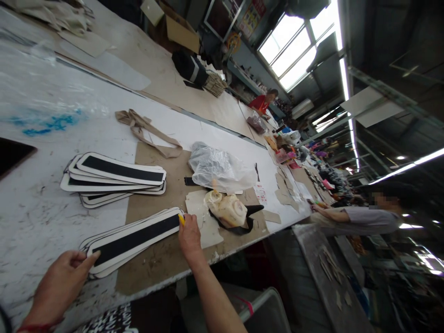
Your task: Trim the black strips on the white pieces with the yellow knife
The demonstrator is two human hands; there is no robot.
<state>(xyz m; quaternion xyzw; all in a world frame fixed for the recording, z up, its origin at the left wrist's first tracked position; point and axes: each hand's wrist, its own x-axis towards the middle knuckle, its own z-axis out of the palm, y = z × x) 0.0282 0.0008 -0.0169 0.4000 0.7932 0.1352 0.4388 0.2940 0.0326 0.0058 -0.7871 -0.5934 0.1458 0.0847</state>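
Observation:
A stack of long white strips with black centres (133, 239) lies on brown cardboard (163, 259) near the table's front edge. My left hand (60, 284) grips the stack's near end, thumb on the top strip. My right hand (189, 238) rests at the stack's far end, fingers closed around a yellow pen or marker (181, 219) whose tip touches the top strip. A second, fanned pile of the same strips (114, 178) lies further back to the left.
A crumpled clear plastic bag (220, 169), a beige tied bundle on black material (229, 210) and a tan fabric strap (145, 129) lie beyond. A seated person (360, 215) leans on the table to the right. Another person in red (263, 101) works far off.

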